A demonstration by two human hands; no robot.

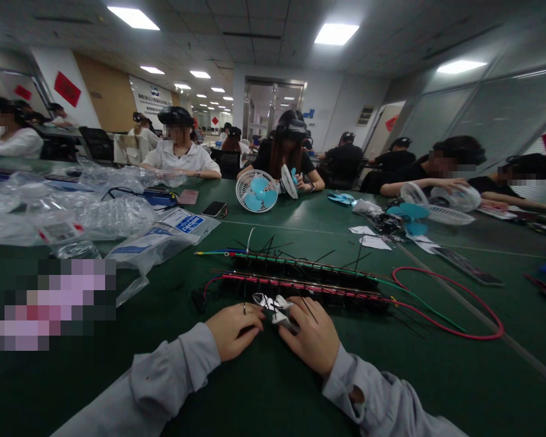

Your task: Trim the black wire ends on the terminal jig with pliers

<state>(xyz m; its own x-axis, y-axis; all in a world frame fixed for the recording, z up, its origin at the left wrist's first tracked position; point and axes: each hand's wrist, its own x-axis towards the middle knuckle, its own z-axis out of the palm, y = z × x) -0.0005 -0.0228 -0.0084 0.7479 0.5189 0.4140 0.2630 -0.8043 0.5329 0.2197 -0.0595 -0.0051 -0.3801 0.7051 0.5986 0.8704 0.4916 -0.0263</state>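
Observation:
Two long dark assemblies [300, 284] lie side by side on the green table [264, 382], with red, green and blue wires along them and thin black cable ties sticking up. At the nearer one's front edge, my right hand [312, 334] is closed round white-handled cutters [279, 312], whose metal tip points left. Just left of that tip, my left hand [236, 331] has its thumb and fingers bent together beside a black tie; whatever lies between them is too small to make out.
Red and green wire loops [491, 315] spread to the right. Plastic bags [164, 237] lie at the left, near a phone [215, 209]. Across the table are white-and-blue fans [256, 191] and several seated people. A flat dark object [468, 266] is at the right.

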